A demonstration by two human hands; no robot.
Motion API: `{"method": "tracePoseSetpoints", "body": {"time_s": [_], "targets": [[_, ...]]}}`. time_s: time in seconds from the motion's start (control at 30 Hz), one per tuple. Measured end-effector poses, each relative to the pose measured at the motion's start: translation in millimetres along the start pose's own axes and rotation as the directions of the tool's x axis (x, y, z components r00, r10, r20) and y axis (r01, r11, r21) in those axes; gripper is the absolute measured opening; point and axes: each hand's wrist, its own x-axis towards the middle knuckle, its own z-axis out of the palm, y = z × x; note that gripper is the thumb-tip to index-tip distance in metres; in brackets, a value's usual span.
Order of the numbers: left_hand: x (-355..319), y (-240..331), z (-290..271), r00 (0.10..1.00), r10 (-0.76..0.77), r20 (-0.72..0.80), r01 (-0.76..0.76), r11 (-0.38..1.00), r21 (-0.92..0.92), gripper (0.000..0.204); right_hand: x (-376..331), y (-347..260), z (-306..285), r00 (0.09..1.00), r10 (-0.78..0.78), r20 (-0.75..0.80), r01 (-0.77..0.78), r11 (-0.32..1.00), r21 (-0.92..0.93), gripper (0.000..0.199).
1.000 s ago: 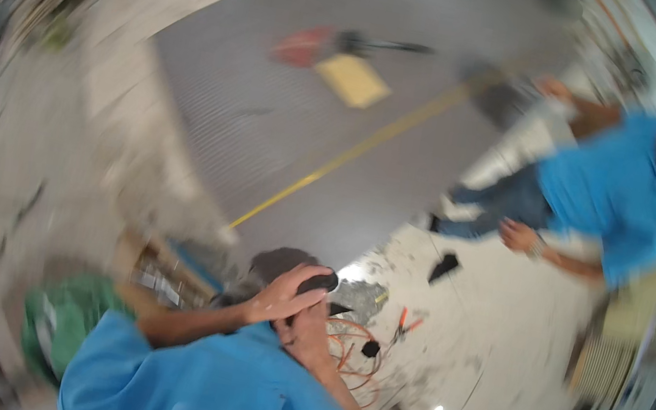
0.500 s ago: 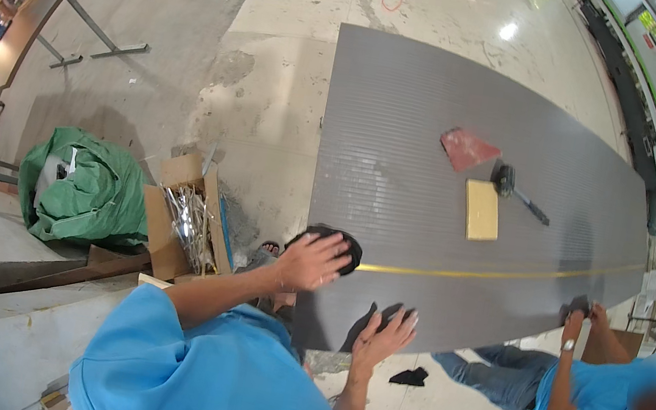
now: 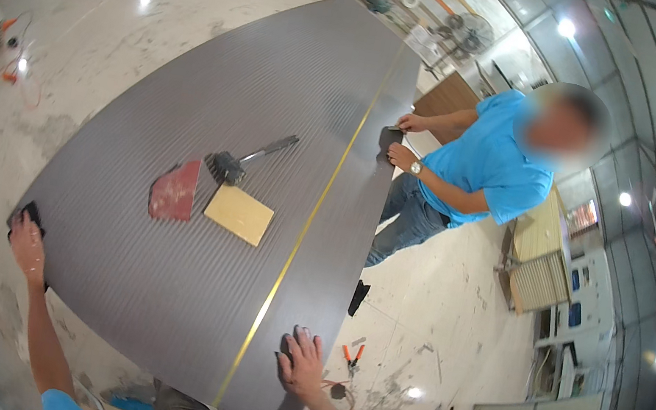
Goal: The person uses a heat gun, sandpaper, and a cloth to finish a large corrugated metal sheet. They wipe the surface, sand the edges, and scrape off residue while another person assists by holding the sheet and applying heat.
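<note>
A large grey ribbed panel (image 3: 115, 300) lies before me, with a narrow gold strip (image 3: 284, 262) running along its length. At the panel's left edge, my left hand (image 3: 28, 245) grips a black cloth (image 3: 30, 214), its fingers pressing on it. My right hand (image 3: 304, 366) rests on the panel near its right edge, to the right of the gold strip, with fingers apart and nothing held. In the middle of the panel lie a red scraper-like piece with a toothed edge (image 3: 176, 191), a yellow rectangular block (image 3: 239, 214) and a black-headed mallet (image 3: 224, 166).
A co-worker in a blue shirt (image 3: 479, 173) stands at the far right side, both hands at the panel's edge. Orange-handled pliers (image 3: 353, 357) and a black cloth-like thing (image 3: 359, 297) are on the floor at right. A large fan (image 3: 468, 34) stands behind.
My view has swung to the right. The black cloth under my left hand has gone from beside the gold strip's near end to the panel's left edge. My right hand still rests near the right edge.
</note>
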Motion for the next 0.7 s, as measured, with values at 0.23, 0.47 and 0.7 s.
{"method": "tracePoseSetpoints", "body": {"time_s": [0.23, 0.47, 0.7], "targets": [[78, -67, 42, 0.83, -0.461, 0.314, 0.538, 0.811, -0.229, 0.061, 5, -7, -1, 0.997, 0.083, 0.008, -0.082, 0.993, -0.086, 0.05], [78, -61, 29, 0.903, -0.374, 0.209, 0.408, 0.901, -0.15, 0.056, 7, -15, -7, 0.993, 0.118, -0.025, -0.12, 0.989, -0.091, 0.052], [64, -38, 18, 0.991, -0.126, -0.032, 0.127, 0.992, 0.01, 0.036, 2, -9, -13, 0.995, 0.094, -0.039, -0.097, 0.991, -0.091, 0.05]]}}
